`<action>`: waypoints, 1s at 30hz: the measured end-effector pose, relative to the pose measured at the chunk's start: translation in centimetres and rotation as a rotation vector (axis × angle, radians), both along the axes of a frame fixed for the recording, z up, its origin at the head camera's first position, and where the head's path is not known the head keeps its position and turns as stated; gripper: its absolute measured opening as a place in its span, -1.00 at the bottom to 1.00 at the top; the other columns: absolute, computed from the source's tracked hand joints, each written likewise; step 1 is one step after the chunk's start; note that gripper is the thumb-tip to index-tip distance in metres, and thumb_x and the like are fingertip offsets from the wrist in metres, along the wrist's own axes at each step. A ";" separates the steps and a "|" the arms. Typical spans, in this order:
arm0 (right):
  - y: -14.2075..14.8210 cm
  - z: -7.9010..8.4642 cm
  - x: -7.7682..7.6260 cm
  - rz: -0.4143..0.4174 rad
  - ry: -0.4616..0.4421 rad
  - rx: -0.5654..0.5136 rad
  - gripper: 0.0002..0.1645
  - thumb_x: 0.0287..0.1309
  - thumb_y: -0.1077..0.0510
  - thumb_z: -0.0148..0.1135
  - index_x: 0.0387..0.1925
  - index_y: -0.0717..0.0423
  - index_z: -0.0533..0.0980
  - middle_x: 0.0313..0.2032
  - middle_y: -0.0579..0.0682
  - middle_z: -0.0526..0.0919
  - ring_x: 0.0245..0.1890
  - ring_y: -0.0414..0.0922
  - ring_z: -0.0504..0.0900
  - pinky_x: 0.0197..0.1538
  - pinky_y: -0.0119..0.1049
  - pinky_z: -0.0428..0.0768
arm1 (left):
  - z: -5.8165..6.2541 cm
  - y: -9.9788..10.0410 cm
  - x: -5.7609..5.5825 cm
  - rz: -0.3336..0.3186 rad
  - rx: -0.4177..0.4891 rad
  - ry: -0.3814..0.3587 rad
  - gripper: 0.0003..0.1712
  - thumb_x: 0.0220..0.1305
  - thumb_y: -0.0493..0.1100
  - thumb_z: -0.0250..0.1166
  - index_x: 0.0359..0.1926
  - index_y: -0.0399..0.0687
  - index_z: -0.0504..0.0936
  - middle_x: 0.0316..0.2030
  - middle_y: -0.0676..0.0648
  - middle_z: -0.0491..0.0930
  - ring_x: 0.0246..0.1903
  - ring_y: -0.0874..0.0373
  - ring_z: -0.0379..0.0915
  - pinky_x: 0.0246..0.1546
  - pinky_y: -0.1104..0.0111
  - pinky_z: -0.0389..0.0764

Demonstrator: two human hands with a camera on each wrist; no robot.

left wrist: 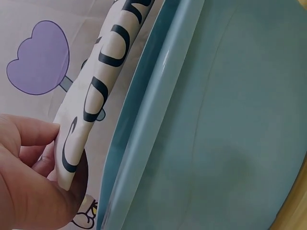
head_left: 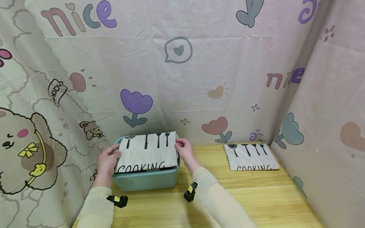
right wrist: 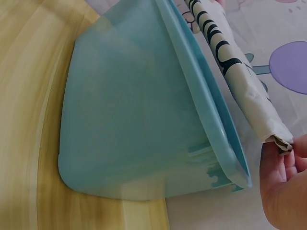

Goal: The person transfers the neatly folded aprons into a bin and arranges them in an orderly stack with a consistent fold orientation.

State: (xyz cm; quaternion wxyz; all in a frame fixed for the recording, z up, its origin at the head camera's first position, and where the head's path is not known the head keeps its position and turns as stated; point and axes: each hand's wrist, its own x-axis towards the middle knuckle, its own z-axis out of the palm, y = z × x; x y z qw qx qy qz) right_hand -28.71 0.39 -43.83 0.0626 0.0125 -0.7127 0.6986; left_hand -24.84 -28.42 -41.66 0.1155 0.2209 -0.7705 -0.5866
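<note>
A folded white cloth with black utensil prints and the word COOKING is held over a light blue plastic bin. My left hand pinches the cloth's left edge, thumb on top in the left wrist view. At the opposite edge my right hand pinches the cloth between thumb and fingers. Both wrist views show a gap between the folded cloth and the rim of the bin. The cloth hides most of the bin's inside from the head view.
A second folded cloth with the same print lies on the wooden table to the right. Printed curtains stand behind the table and along both sides. The bin is near the left curtain.
</note>
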 end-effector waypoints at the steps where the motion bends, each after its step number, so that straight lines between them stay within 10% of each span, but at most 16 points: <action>1: 0.0 -0.1 -0.1 -0.003 0.004 0.014 -0.70 0.20 0.38 0.22 -0.03 0.39 0.57 -0.26 0.07 0.59 -0.25 -0.13 0.50 -0.20 -0.35 0.54 | 0.0 0.0 0.0 -0.002 0.000 0.000 -0.44 0.37 -0.32 0.19 0.37 -0.09 0.43 0.17 -0.23 0.47 0.05 0.02 0.37 -0.05 0.35 0.39; 30: -1.3 -0.3 -1.1 -0.003 0.022 0.216 -0.76 0.24 0.33 0.20 -0.07 0.34 0.60 -0.27 0.06 0.59 -0.26 -0.09 0.51 -0.11 -0.23 0.58 | -0.7 -0.9 -0.7 0.019 -0.061 -0.007 -0.47 0.39 -0.33 0.13 0.36 -0.14 0.44 0.23 -0.28 0.42 0.16 -0.10 0.35 0.08 0.16 0.39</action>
